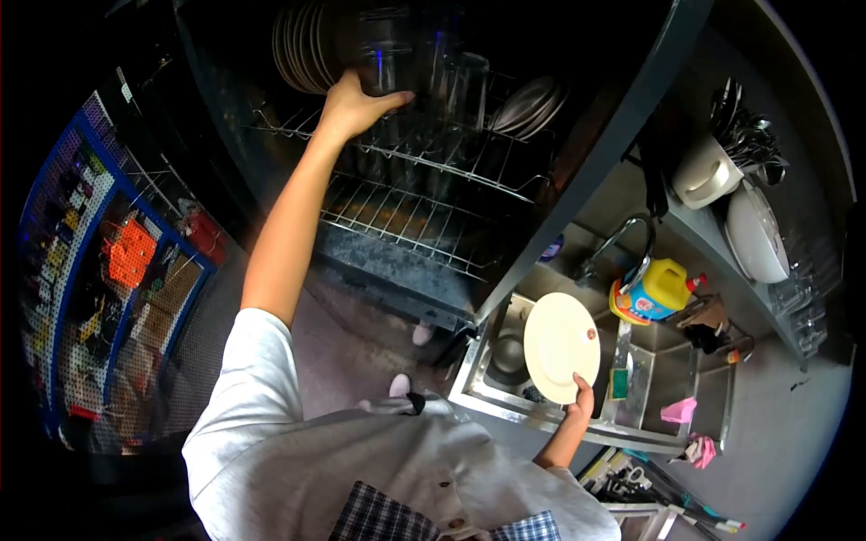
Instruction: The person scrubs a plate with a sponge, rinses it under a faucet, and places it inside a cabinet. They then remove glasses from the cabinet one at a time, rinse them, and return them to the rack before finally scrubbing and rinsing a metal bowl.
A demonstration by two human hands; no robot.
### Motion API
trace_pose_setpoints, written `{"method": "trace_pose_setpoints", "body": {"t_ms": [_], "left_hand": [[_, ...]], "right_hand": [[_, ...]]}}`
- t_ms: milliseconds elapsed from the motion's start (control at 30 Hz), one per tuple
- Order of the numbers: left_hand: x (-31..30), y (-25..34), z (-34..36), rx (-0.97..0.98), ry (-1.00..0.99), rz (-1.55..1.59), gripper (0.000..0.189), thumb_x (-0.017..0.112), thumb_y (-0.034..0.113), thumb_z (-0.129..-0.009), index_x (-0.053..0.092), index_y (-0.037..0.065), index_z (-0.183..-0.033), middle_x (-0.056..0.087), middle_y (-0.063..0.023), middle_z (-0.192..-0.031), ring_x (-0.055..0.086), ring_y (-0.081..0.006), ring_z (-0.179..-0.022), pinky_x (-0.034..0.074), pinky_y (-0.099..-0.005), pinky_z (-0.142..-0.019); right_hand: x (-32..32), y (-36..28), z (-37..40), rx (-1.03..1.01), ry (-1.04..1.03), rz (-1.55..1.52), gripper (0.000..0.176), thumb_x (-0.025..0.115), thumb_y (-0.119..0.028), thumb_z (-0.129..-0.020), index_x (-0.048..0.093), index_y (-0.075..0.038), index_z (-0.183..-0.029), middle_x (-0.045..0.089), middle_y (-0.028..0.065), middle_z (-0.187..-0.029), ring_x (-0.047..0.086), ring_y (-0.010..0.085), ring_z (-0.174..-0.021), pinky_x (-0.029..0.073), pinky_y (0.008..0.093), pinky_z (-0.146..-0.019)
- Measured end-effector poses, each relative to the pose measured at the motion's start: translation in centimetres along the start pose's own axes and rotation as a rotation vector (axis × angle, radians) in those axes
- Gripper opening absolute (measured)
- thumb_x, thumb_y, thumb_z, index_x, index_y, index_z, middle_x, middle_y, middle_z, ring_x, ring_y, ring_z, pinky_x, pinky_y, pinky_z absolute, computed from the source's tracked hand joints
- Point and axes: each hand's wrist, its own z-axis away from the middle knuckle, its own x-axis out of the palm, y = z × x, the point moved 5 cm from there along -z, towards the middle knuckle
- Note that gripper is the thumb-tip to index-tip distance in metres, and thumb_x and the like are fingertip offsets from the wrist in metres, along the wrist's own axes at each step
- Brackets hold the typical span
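Observation:
My left hand (354,108) reaches into the dark cabinet at the upper wire rack (424,162). Its thumb stretches out to the right, apart from the fingers, which are partly hidden. Beside it on the left, a row of plates (300,50) stands on edge. Clear glasses (467,86) stand to its right, and several more dishes (528,106) lean further along. With my right hand (582,398) I grip the lower rim of a cream oval plate (555,347). A small reddish mark shows on that plate, which is over the sink (649,401).
A yellow detergent jug (661,290) stands by the faucet (622,248). On the sink are a green sponge (619,384) and a pink cloth (678,411). The right shelf bears a utensil-filled pitcher (708,171) and white bowls (756,230). A blue-framed mesh rack (117,189) stands left.

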Motion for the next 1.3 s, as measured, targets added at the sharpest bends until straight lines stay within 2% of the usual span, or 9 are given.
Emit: {"method": "trace_pose_setpoints", "body": {"t_ms": [500, 600, 700, 767, 900, 933, 1000, 1133, 1300], "left_hand": [[1.5, 0.3, -0.4, 0.166, -0.142, 0.062, 0.092, 0.083, 0.049, -0.062, 0.046, -0.009, -0.123, 0.063, -0.0234, -0.111, 0.063, -0.0324, -0.103, 0.051, -0.0370, -0.088], [-0.6, 1.8, 0.3, -0.141, -0.448, 0.179, 0.089, 0.078, 0.053, -0.069, 0.047, -0.009, -0.124, 0.063, -0.0217, -0.113, 0.063, -0.0293, -0.104, 0.052, -0.0374, -0.086], [-2.7, -0.7, -1.9, -0.224, -0.332, 0.394, 0.078, 0.066, 0.058, -0.080, 0.051, 0.001, -0.130, 0.063, -0.0171, -0.114, 0.063, -0.0269, -0.105, 0.054, -0.0376, -0.081], [-3.6, 0.7, -2.5, -0.083, -0.325, 0.477, 0.068, 0.062, 0.052, -0.086, 0.050, 0.000, -0.129, 0.063, -0.0163, -0.115, 0.063, -0.0268, -0.105, 0.055, -0.0349, -0.077], [-3.9, 1.0, -2.9, -0.036, -0.275, 0.359, 0.065, 0.065, 0.047, -0.085, 0.051, -0.002, -0.125, 0.061, -0.0185, -0.118, 0.063, -0.0268, -0.103, 0.051, -0.0366, -0.083], [-4.9, 1.5, -1.8, 0.186, 0.020, 0.112, 0.064, 0.067, 0.044, -0.084, 0.050, -0.003, -0.123, 0.062, -0.0186, -0.115, 0.064, -0.0260, -0.101, 0.049, -0.0366, -0.086], [-5.6, 3.9, 3.3, 0.219, 0.149, 0.260, 0.046, 0.068, 0.027, -0.087, 0.053, -0.001, -0.121, 0.064, -0.0161, -0.108, 0.063, -0.0210, -0.099, 0.050, -0.0308, -0.085], [-3.6, 6.9, 14.9, 0.099, -0.168, 0.614, 0.014, 0.056, 0.010, -0.092, 0.057, 0.001, -0.104, 0.062, -0.0058, -0.090, 0.058, -0.0090, -0.077, 0.047, -0.0220, -0.069], [8.0, 6.0, 27.8, -0.262, -1.183, 0.756, 0.022, 0.055, 0.010, -0.094, 0.056, 0.005, -0.115, 0.065, -0.0058, -0.100, 0.064, -0.0138, -0.089, 0.049, -0.0250, -0.074]], "right_hand": [[-0.4, -0.1, 0.0, -0.027, -0.008, 0.000, 0.053, 0.062, -0.001, -0.081, 0.046, 0.002, -0.132, 0.056, 0.0171, -0.127, 0.058, 0.0328, -0.112, 0.049, 0.0466, -0.095], [-1.2, 0.2, -1.2, -0.041, -0.009, 0.028, 0.053, 0.061, -0.001, -0.081, 0.046, 0.002, -0.132, 0.056, 0.0163, -0.127, 0.057, 0.0322, -0.113, 0.048, 0.0455, -0.096], [-0.8, 0.0, -0.6, -0.055, -0.017, 0.017, 0.054, 0.062, 0.000, -0.081, 0.046, 0.003, -0.133, 0.056, 0.0160, -0.128, 0.056, 0.0316, -0.114, 0.046, 0.0444, -0.097], [-0.3, 0.1, -0.1, -0.050, -0.013, 0.011, 0.054, 0.062, 0.000, -0.081, 0.046, 0.003, -0.133, 0.056, 0.0161, -0.128, 0.057, 0.0317, -0.113, 0.046, 0.0442, -0.097], [0.9, -0.7, 2.1, -0.095, 0.017, 0.024, 0.053, 0.063, 0.001, -0.080, 0.047, 0.005, -0.131, 0.057, 0.0168, -0.127, 0.058, 0.0313, -0.111, 0.046, 0.0424, -0.097], [0.8, -0.9, 2.4, -0.127, 0.012, 0.034, 0.051, 0.064, 0.001, -0.080, 0.049, 0.006, -0.128, 0.058, 0.0171, -0.126, 0.058, 0.0309, -0.111, 0.046, 0.0416, -0.097], [0.9, -1.5, 3.4, -0.189, 0.036, 0.074, 0.049, 0.065, 0.000, -0.078, 0.052, 0.009, -0.124, 0.060, 0.0173, -0.122, 0.058, 0.0297, -0.110, 0.046, 0.0401, -0.096], [2.4, -3.2, 7.7, -0.215, 0.056, 0.155, 0.045, 0.067, 0.000, -0.077, 0.055, 0.009, -0.120, 0.063, 0.0170, -0.115, 0.062, 0.0278, -0.103, 0.048, 0.0374, -0.092], [3.0, -4.7, 12.0, -0.308, 0.007, 0.191, 0.044, 0.067, 0.001, -0.077, 0.056, 0.009, -0.119, 0.064, 0.0181, -0.114, 0.063, 0.0278, -0.099, 0.051, 0.0371, -0.086]]}}
